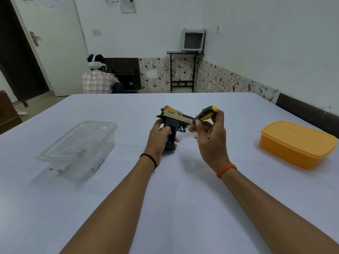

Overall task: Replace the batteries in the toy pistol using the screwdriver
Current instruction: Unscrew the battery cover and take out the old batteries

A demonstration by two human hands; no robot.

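Note:
The yellow and dark toy pistol [175, 118] is held upright above the white table. My left hand [159, 136] grips its handle, where the open compartment shows a blue battery [167, 138]. My right hand [211, 131] holds the black and yellow screwdriver [207, 113] beside the pistol's barrel, the handle pointing up and to the right. A small yellow piece [196, 136] lies on the table just under my right hand.
A clear plastic container [80, 142] stands at the left with batteries [97, 165] in and beside it. An orange lidded box [297, 143] sits at the right. A person sits on the floor beyond the table's far edge.

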